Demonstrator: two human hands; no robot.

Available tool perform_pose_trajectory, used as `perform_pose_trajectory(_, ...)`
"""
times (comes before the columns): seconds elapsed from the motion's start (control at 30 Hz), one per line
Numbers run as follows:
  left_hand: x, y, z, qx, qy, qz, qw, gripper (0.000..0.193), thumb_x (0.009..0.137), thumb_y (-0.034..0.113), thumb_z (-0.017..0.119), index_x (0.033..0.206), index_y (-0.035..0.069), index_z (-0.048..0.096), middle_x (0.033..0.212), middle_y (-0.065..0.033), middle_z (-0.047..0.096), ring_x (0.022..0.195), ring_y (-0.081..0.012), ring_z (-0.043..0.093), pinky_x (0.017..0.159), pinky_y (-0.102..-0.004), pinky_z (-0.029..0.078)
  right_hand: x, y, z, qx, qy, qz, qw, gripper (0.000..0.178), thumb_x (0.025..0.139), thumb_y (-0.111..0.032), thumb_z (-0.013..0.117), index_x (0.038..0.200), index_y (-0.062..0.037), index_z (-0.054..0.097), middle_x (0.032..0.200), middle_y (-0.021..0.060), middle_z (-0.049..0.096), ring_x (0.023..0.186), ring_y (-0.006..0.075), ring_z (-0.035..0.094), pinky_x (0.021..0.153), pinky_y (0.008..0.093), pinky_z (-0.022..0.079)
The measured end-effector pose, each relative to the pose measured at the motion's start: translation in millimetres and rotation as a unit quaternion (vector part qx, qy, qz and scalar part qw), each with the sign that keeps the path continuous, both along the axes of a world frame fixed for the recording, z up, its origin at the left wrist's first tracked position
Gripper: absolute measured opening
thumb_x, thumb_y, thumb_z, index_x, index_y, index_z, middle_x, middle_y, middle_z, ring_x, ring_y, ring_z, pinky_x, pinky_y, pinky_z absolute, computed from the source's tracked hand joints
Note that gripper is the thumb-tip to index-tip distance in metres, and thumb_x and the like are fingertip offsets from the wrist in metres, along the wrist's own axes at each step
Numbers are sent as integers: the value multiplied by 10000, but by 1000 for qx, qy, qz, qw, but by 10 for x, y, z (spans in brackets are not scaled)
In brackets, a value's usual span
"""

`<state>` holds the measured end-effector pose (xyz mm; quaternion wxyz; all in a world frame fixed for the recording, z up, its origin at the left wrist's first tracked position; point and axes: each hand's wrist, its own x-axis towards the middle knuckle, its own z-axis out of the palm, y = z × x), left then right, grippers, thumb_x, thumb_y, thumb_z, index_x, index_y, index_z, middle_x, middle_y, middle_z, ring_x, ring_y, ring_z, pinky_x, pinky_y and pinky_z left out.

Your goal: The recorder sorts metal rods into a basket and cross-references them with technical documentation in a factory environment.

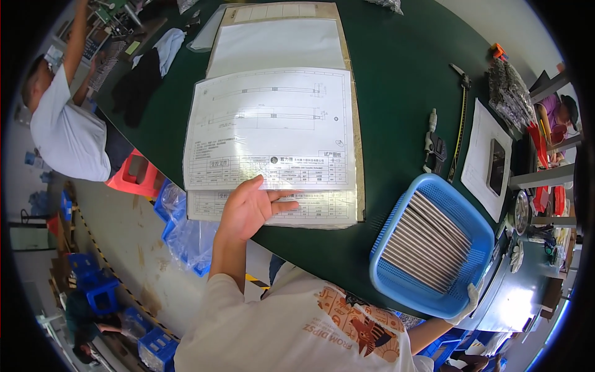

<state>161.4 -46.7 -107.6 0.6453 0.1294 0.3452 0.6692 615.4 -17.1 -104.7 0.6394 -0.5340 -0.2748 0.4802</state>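
Note:
My left hand [248, 209] lies at the lower edge of a stack of technical drawings, fingers stretched out and thumb apart. Its thumb overlaps the top drawing sheet [266, 146], and its fingertips rest over the sheet beneath. A brown-edged clipboard or folder [359, 201] backs the papers. In a white glove, my right hand [469, 305] grips the near right rim of a blue plastic basket [389, 286]; some of its fingers are hidden. Inside the basket, many thin metal rods [424, 242] lie side by side.
On the green table [396, 80], a micrometer [434, 144] and a yellow-black tape-like strip [459, 127] lie beyond the basket. A phone [497, 166] rests on a paper sheet at the right. A co-worker [71, 127] sits at far left, near a red stool [137, 176].

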Motion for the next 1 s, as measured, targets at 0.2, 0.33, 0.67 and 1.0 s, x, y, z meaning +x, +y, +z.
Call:
perform_pose_trajectory(0.2,-7,-14,-9,2,6,-16,1000,511,885,236,389,1300,-33,263,1263,-220,429,1095,-378,488,849,-425,454,146,-6,-91,2,-3,10,1000,538,697,-196,543,1186,1,435,1014,144,536,894,241,527,816,333,431)
perform_pose_trajectory(0.33,-11,29,-22,14,-9,-23,1000,512,889,242,382,1303,-33,260,1263,-221,428,1101,-385,479,864,-433,443,102,-33,-62,-4,-13,-15,1000,547,715,-252,543,1199,-18,446,1016,120,533,903,228,503,834,318,399)
perform_pose_trajectory(0.67,10,24,-45,7,6,-9,1000,546,893,307,387,1307,-25,259,1250,-247,422,1076,-403,495,830,-439,470,278,-84,-247,59,-147,-4,987,576,733,-269,538,1234,-6,427,1093,127,516,981,244,476,908,334,339)
perform_pose_trajectory(1.0,-5,70,-40,38,1,-14,999,535,905,299,357,1311,-32,248,1240,-254,432,1085,-431,477,685,-414,542,277,-40,-196,17,-95,-15,995,586,738,-274,539,1242,-2,421,1127,126,505,1017,248,461,931,343,315)
